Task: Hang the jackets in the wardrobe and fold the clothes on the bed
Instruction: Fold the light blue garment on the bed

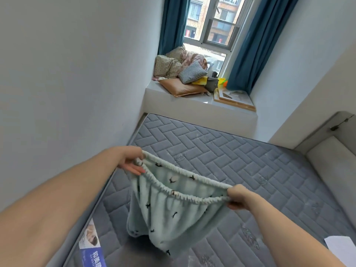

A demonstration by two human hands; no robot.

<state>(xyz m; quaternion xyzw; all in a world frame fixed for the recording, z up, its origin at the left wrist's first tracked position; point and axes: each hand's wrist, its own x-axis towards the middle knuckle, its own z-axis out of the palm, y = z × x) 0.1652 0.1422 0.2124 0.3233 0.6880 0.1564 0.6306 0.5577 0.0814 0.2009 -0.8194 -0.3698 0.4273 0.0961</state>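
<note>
A pale green fleece pair of shorts with small black marks hangs in the air above the grey quilted mattress. My left hand pinches the left end of its elastic waistband. My right hand grips the right end. The waistband is stretched open between both hands, and the legs dangle below, just above the mattress.
A white wall runs along the left of the bed. At the far end a window ledge holds a pile of cushions and bedding and a picture frame. Blue curtains flank the window. A white sheet lies at the mattress's right edge.
</note>
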